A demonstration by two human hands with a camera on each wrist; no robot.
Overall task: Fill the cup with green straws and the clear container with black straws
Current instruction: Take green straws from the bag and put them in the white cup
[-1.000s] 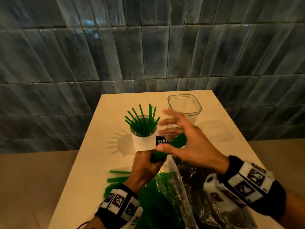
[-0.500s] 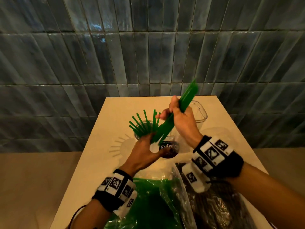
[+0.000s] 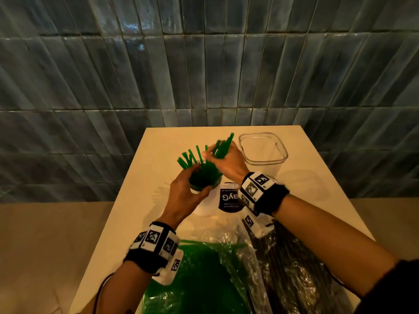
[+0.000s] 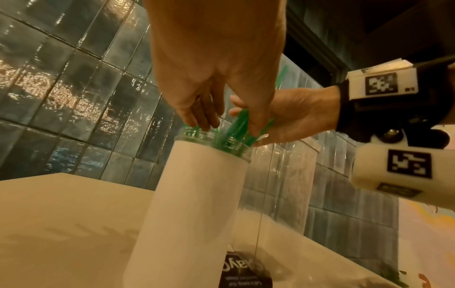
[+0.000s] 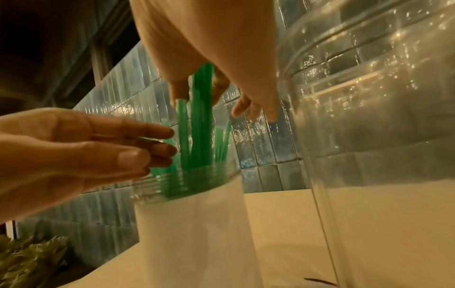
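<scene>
Tiled wall (image 3: 204, 75): dark blue-green glazed tiles, behind the table.

Table (image 3: 140, 200): pale top, its far edge against the wall.

Bag of green straws (image 3: 192, 279): clear plastic, at the near edge of the table, left of the other bag.

Bag of black straws (image 3: 294, 279): clear plastic, at the near edge, partly under the right forearm.

Clear container (image 3: 263, 152): square with rounded corners, upright at the far right of the table, just beside the cup; no straws visible inside.

Cup (image 3: 206, 207): white, with a clear threaded rim and a dark label facing the person; upright near the table's centre, left of the container.

Left hand (image 3: 183, 196): at the near-left rim of the cup, fingers extended and relaxed against the straws standing in it, grasping nothing.

Right hand (image 3: 226, 164): above the far-right rim of the cup, thumb and fingers closed around a bundle of green straws.

Green straws (image 3: 204, 175): many stand in the cup, fanned toward the left; the held bundle is steeply tilted, its lower ends inside the cup mouth and its upper ends projecting above the right hand.
</scene>
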